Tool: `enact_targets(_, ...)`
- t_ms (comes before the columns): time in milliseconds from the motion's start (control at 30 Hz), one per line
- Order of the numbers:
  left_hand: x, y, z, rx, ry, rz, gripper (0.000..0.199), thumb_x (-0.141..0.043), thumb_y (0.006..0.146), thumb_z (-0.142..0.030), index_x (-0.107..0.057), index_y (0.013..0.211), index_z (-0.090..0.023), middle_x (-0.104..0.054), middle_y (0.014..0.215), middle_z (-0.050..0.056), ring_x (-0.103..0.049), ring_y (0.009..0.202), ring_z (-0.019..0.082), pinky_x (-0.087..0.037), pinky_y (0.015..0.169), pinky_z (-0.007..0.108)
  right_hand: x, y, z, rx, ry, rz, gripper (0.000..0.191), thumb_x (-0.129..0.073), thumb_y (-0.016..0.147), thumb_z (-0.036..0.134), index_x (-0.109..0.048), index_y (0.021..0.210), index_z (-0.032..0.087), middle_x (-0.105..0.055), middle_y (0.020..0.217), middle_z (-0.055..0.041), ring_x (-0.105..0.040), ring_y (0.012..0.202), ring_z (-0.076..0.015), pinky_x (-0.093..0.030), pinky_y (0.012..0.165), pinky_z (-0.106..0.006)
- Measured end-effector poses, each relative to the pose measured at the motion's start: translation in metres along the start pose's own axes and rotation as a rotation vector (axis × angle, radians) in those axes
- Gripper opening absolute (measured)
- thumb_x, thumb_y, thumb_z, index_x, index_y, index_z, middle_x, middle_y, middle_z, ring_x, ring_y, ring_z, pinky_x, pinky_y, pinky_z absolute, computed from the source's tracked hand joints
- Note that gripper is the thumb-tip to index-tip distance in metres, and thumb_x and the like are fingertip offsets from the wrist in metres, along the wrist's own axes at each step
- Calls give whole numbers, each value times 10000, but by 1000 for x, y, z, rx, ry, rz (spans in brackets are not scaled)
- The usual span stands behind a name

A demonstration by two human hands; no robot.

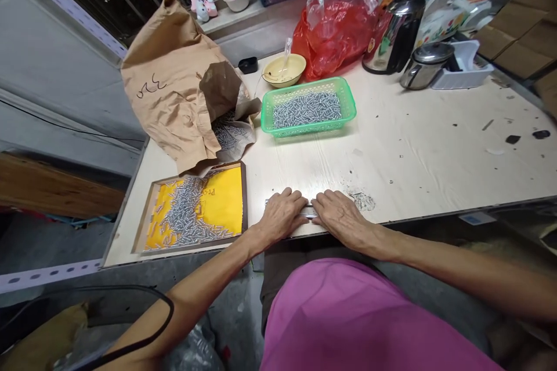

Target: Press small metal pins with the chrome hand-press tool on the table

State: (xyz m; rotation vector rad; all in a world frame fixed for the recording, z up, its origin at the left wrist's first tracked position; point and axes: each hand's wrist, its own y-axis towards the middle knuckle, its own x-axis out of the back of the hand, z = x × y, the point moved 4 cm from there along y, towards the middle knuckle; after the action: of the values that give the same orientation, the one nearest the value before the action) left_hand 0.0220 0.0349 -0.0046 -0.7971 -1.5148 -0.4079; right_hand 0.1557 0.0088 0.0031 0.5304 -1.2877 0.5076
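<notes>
At the front edge of the table, my left hand (pixel 282 212) and my right hand (pixel 340 215) are closed on a short silvery metal bar (pixel 308 211), with a small gap between them. Most of the bar is hidden under my fingers. Left of my left hand lies a shallow tray (pixel 244 197) lined with yellow paper, holding a heap of small silvery metal pieces (pixel 185 211). Beyond my hands stands a green plastic basket (pixel 310 128), with many similar small pieces (pixel 307 110) in it. They are too small to name exactly.
A brown paper bag (pixel 169 81) lies open behind the tray, more metal pieces at its mouth. Farther back are a yellow bowl (pixel 293 64), a red plastic bag (pixel 333 35), a thermos jug (pixel 398 29) and a steel pot (pixel 426 64). Dark scraps dot the table (pixel 435 151) at right.
</notes>
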Motion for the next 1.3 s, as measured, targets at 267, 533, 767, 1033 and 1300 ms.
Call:
enact_targets(267, -5, 0, -2, 60, 10, -7, 152, -588, 860, -337, -598, 896, -190, -607, 886, 42, -537, 902, 219, -459, 650, 313, -16, 0, 0, -5, 60, -12, 182, -438, 924, 161, -557, 788, 170, -578, 783, -49, -468, 708, -180, -302, 673, -318)
enact_targets(533, -21, -31, -27, 136, -163, -309, 391, -497, 914, -271, -441, 1285, -162, -473, 1374, 161, -380, 1331, 283, -418, 1026, 466, -6, 4, -35, -16, 111, 34, 344, -500, 906, 427, -569, 1119, 166, -590, 990, -112, -515, 920, -246, -367, 766, -357)
enact_targets(767, -42, -42, -60, 94, -301, -377, 417, -445, 933, -400, -452, 1285, -176, -513, 1365, 114, -351, 1361, 255, -347, 1105, 465, -18, 24, -40, -4, 51, -4, 224, -433, 936, 237, -630, 890, 141, -587, 880, -106, -487, 849, -228, -353, 730, -331)
enact_targets(1033, -53, -42, -62, 105, -285, -453, 436, -468, 919, -412, -481, 1266, -148, -527, 1347, 125, -359, 1354, 270, -291, 1128, 490, -14, 64, -57, 38, 13, 10, 199, -460, 925, 239, -629, 859, 158, -599, 847, -83, -484, 823, -215, -350, 712, -321)
enact_targets(1300, -70, -44, -65, 133, -324, -394, 419, -523, 887, -422, -550, 1208, -154, -642, 1144, 129, -577, 1125, 271, -452, 976, 411, -19, 74, 55, 595, 107, 201, 116, -541, 885, 228, -637, 822, 212, -577, 944, -59, -437, 879, -205, -322, 695, -322)
